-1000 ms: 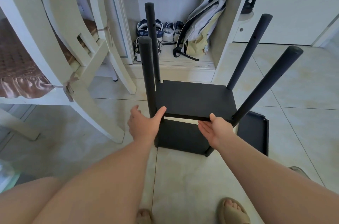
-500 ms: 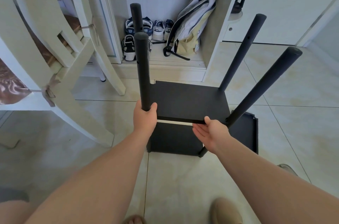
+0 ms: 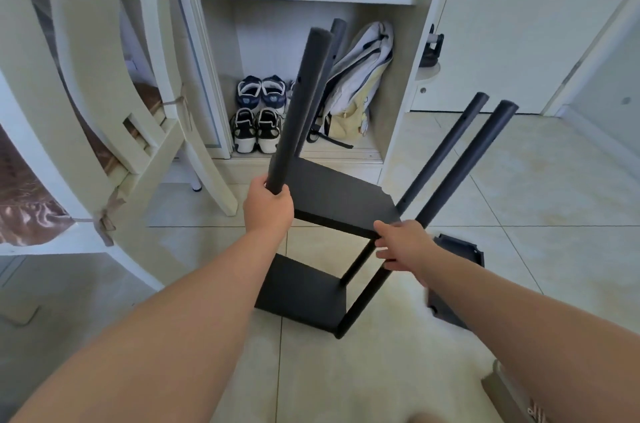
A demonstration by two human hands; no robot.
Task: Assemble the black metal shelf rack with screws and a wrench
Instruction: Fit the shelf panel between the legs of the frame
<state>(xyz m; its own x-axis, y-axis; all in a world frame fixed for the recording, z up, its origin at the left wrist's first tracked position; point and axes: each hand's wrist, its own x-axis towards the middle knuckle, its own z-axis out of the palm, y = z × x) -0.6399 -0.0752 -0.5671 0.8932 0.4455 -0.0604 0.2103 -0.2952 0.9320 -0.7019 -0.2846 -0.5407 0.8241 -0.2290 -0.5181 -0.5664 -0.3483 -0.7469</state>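
head view: rack (image 3: 332, 200) is seen tipped to the right on the floor (image 3: 519, 197) before the cabinet (image 3: 401, 76), two shelves fitted, four posts pointing up. a loose shelf (image 3: 457, 249) lies just beside it on the right. left hand (image 3: 268, 207) is clenched round the near left post (image 3: 298, 110). right hand (image 3: 403, 242) is set at the upper shelf's near right corner; its grasp cannot be told, blurred. judged: the rack is best lowered slowly, both sides supported, so no joint is strained.
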